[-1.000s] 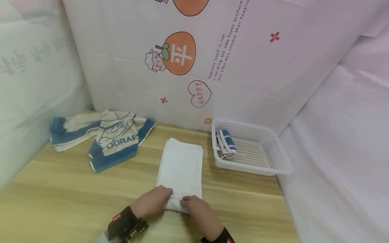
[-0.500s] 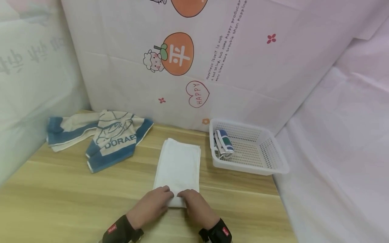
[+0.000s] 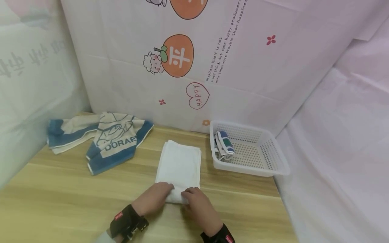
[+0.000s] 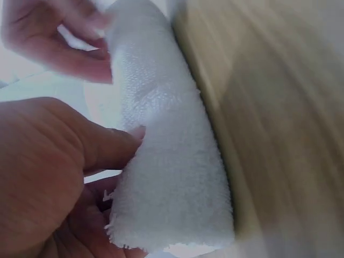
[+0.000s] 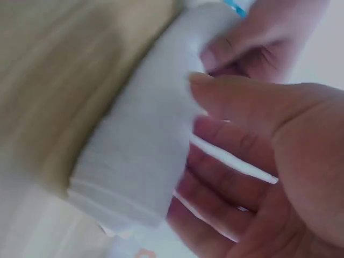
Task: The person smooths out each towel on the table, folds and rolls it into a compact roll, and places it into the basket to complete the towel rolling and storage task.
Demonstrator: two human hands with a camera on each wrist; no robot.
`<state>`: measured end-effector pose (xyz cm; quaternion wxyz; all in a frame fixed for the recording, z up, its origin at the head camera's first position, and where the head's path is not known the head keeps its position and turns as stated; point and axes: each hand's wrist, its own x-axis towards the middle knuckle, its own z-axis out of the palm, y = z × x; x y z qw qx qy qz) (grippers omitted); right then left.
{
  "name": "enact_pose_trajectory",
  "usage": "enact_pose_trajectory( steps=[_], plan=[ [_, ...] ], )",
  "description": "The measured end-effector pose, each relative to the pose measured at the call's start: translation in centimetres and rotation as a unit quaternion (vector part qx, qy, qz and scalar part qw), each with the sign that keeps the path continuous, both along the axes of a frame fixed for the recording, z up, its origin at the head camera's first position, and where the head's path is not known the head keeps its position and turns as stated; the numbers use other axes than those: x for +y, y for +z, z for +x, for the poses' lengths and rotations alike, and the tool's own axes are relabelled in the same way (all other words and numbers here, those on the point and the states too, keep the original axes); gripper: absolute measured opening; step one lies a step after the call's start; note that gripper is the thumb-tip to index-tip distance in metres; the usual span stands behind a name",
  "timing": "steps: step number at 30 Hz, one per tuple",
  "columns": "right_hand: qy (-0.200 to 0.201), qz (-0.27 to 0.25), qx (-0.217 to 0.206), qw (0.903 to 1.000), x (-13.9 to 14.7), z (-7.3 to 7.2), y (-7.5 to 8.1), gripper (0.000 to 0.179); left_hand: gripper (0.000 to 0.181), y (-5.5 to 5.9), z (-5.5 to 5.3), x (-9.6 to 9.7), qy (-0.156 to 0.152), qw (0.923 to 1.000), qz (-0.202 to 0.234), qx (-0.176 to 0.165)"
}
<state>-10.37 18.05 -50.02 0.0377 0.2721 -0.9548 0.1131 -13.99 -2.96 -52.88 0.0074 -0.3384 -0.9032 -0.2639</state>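
Observation:
A folded white towel (image 3: 179, 163) lies lengthwise on the wooden table, its near end turned up into a thick roll. My left hand (image 3: 154, 198) holds the roll's left part and my right hand (image 3: 201, 207) its right part. In the left wrist view, the left thumb presses on the terry roll (image 4: 166, 156), with fingers partly hidden on its far side. The right wrist view has the right thumb on top of the towel roll (image 5: 137, 115) and the curled fingers along its far side.
A white plastic basket (image 3: 249, 170) stands at the back right, with a rolled blue, green and white cloth (image 3: 225, 145) in its left end. A blue and cream towel (image 3: 117, 135) lies crumpled at the back left. Printed white sheets (image 3: 237, 98) hang around the table.
The roll's near edge has moved away from me, and the flat part of the white towel has become shorter. Both hands have shifted slightly forward with it; the head view has moved a little.

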Motion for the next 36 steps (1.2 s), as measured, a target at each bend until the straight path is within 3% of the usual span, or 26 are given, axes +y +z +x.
enact_pose_trajectory(
  steps=[4,9,12,16,18,20,22,25,27,31,36],
  plan=[
    [0.006,0.006,-0.009,0.9999,-0.1,-0.5,-1.0,0.034,0.021,0.3,-0.2,-0.1,-0.005,1.0,0.005,-0.002],
    [0.024,-0.012,-0.008,0.9996,0.4,-1.9,-2.0,0.029,0.021,0.5,-0.1,-0.3,-0.012,0.9984,0.015,0.053],
    [0.029,-0.04,-0.059,0.997,0.7,-2.4,-2.2,0.025,0.028,0.7,0.4,-0.5,-0.02,0.9979,0.012,0.061],
    [0.037,-0.081,-0.141,0.986,1.0,-2.4,-2.1,0.024,0.028,0.7,1.0,-0.9,-0.028,0.9989,-0.002,0.038],
    [0.037,-0.093,-0.155,0.9828,1.0,-2.2,-2.0,0.024,0.023,0.6,1.1,-1.0,-0.027,0.9994,-0.01,0.022],
    [0.031,-0.09,-0.131,0.9868,0.8,-1.8,-1.8,0.022,0.022,0.6,0.9,-0.9,-0.025,0.9994,-0.022,0.0],
    [0.017,-0.077,-0.08,0.9937,0.5,-1.1,-1.3,0.02,0.022,0.6,0.6,-0.9,-0.021,0.999,-0.029,-0.028],
    [-0.003,-0.036,-0.007,0.9993,-0.3,0.1,-0.4,0.016,0.022,0.7,0.1,-0.8,-0.017,0.9972,-0.033,-0.065],
    [-0.009,0.0,0.011,0.9999,-1.0,0.7,0.0,0.018,0.021,0.9,-0.2,-0.8,-0.017,0.9963,-0.032,-0.078],
    [-0.004,0.04,0.011,0.9992,-1.7,0.8,-0.4,0.023,0.022,1.4,-0.6,-1.0,-0.033,0.9969,-0.016,-0.07],
    [0.021,-0.013,0.002,0.9997,-0.4,-0.7,-1.4,0.037,0.019,1.9,-0.4,-0.9,-0.06,0.9981,0.012,-0.009]
  ],
)
